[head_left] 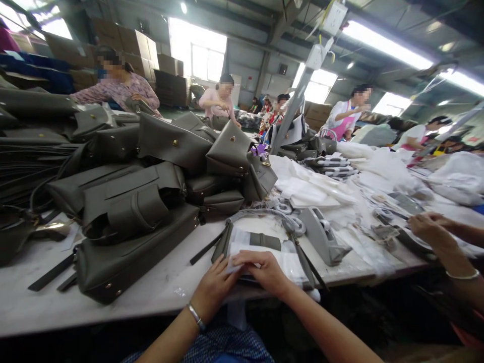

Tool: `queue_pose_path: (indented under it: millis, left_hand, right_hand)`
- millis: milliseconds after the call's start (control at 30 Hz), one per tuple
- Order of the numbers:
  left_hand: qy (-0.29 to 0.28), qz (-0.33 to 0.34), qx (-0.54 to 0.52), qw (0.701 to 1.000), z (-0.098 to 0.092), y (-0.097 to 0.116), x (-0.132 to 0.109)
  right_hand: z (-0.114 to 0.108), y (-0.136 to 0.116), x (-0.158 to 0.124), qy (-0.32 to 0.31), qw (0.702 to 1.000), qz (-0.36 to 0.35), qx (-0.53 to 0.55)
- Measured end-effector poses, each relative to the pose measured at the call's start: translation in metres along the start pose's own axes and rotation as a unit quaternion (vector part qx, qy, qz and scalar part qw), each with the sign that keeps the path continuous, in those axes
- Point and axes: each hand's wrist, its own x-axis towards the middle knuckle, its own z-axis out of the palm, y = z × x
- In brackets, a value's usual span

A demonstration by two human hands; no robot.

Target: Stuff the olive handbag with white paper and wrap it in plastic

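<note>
A dark olive handbag [265, 241] lies in front of me at the table edge, with white wrapping sheet [291, 267] over much of its front. Clear plastic covers its raised handle [260, 213], and dark straps hang out at both sides. My left hand [217, 280] is at the bag's near left corner, its fingers closed on the sheet's edge. Beside it, my right hand [264, 271] bends over the same edge, fingers pressed together on the sheet. The two hands' fingertips nearly meet, and the thumbs are partly hidden.
Piled olive handbags [139, 252] fill the table's left side. A grey tape dispenser [321, 239] stands right of my bag, near white wrapping sheets [313, 186]. At far right are a co-worker's hands [434, 232]. A slanted metal post [291, 116] rises behind; other people work beyond.
</note>
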Motion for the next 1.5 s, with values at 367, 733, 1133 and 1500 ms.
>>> queue_pose_path:
  millis: [367, 733, 1133, 1500]
  left_hand:
    - [-0.009, -0.064, -0.102, 0.993, -0.007, -0.004, -0.004]
    - [-0.017, -0.156, -0.136, 0.978, -0.008, -0.001, -0.005]
    - [-0.011, -0.136, -0.136, 0.981, -0.004, -0.002, -0.006]
    - [0.001, -0.101, -0.095, 0.990, 0.004, -0.007, -0.011]
  right_hand:
    - [0.011, 0.005, -0.027, -0.012, 0.989, -0.140, -0.051]
    - [0.002, -0.010, -0.032, -0.105, 0.978, -0.135, -0.120]
    - [-0.010, 0.005, 0.010, -0.050, 0.942, 0.104, -0.314]
    - [-0.040, 0.015, 0.058, -0.119, 0.916, 0.064, -0.379]
